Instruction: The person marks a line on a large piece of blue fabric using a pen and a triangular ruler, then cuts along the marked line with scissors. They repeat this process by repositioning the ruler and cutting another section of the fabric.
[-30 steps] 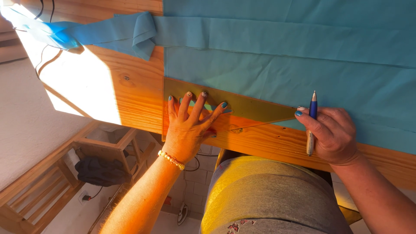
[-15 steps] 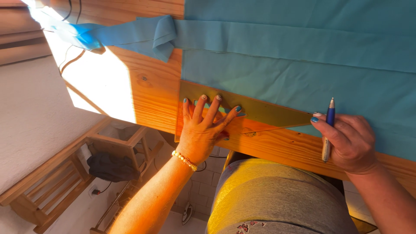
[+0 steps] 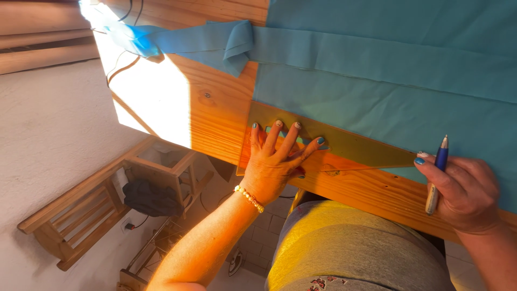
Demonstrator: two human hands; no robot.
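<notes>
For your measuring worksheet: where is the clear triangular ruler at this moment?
In the head view the triangular ruler lies at the wooden table's near edge, over the blue fabric's corner, pinned flat by the left hand.

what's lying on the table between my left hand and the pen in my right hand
In the head view, the long tapering end of the see-through triangular ruler runs from under the left hand toward the pen, over teal fabric and the wooden table edge.

Warm low sunlight glares on the wooden table [image 3: 161, 102] (perhaps overexposed); elsewhere shaded, sharp.
</notes>
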